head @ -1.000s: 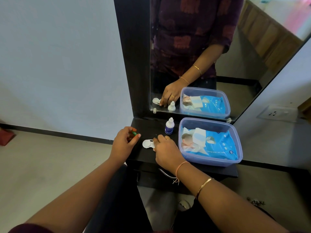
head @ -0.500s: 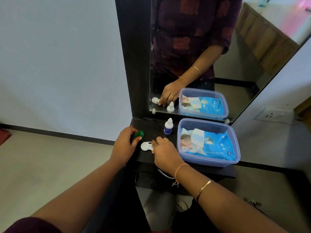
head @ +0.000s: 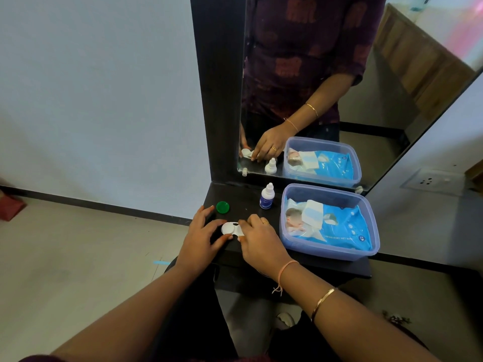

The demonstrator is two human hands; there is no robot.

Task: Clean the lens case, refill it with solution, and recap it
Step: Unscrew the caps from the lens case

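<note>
Head view: the white lens case (head: pixel 230 228) lies near the front left corner of the black bench (head: pixel 244 199). The right hand (head: pixel 260 240) pinches its right end with curled fingers. The left hand (head: pixel 200 235) rests beside it, fingers apart and straight, thumb at its rim. A green cap (head: pixel 222 207) lies by the left edge. The solution bottle (head: pixel 267 196) stands upright near the back edge, beside a tub of wet wipes (head: pixel 326 251).

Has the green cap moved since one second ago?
Yes. The green cap went down from the left hand onto the shelf, left of the solution bottle.
</note>
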